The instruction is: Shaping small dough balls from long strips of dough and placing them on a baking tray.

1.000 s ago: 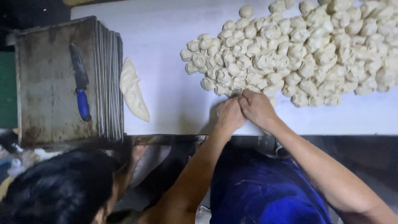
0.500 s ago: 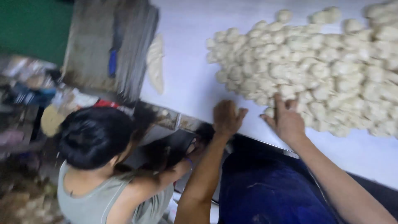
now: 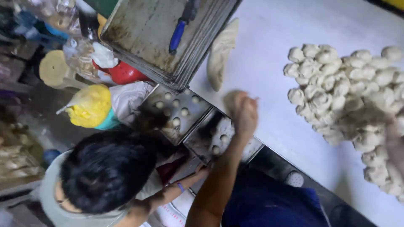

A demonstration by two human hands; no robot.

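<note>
Left hand [image 3: 243, 112] gripping dough ball [image 3: 230, 100] — tray [image 3: 198, 115] holding small balls [image 3: 184, 111]

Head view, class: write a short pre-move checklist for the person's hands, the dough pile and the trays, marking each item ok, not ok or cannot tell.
1. Left hand over the white table by the tray edge: ok.
2. Left hand holds a dough piece: cannot tell, blurred.
3. Right hand at the dough pile: ok, but mostly out of frame.
4. Low tray has free space among its dough balls: ok.
5. Blue-handled knife lies apart on the stacked trays: ok.
6. Path clear of the other person's head: ok.
</note>
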